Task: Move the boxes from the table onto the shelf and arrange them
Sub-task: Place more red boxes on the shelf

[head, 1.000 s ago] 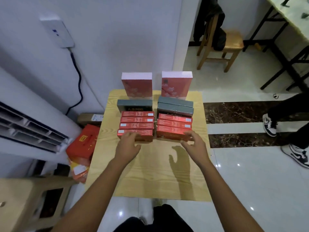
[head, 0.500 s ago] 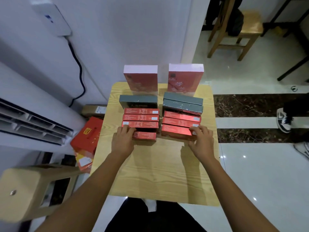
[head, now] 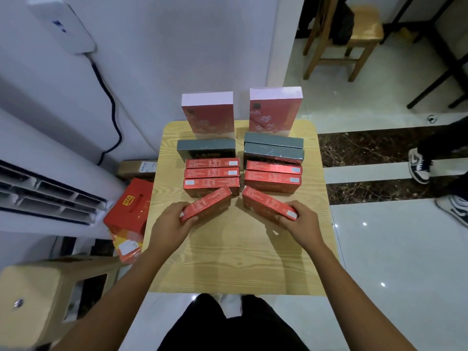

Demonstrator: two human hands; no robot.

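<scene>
A: What do the hands have?
B: Each has a red box. The left hand (head: 170,225) has its grip clamped on the near end of the left box (head: 206,203); the right hand (head: 301,224) has its grip clamped on the near end of the right box (head: 268,203).
A: Where do those sit against the tabletop (head: 235,252)?
B: Both are over its middle, turned at a slant so their far ends point toward each other. I cannot tell whether those far ends touch the wood.
A: And the other boxes?
B: All on the tabletop's far half, in two columns. Left column: three red boxes (head: 212,174) lying side by side, then a grey box (head: 206,148) behind them, then a pink box (head: 209,115) standing upright at the far edge. Right column: two red boxes (head: 273,176), two grey boxes (head: 273,148) stacked, and a second pink box (head: 274,110) upright.
A: Anything beside the tabletop?
B: A red carton (head: 128,211) lies on the floor at its left edge, near an air conditioner (head: 50,193). A wooden stool (head: 43,292) stands off its near left corner, and a chair (head: 354,36) stands well beyond its far right corner.
</scene>
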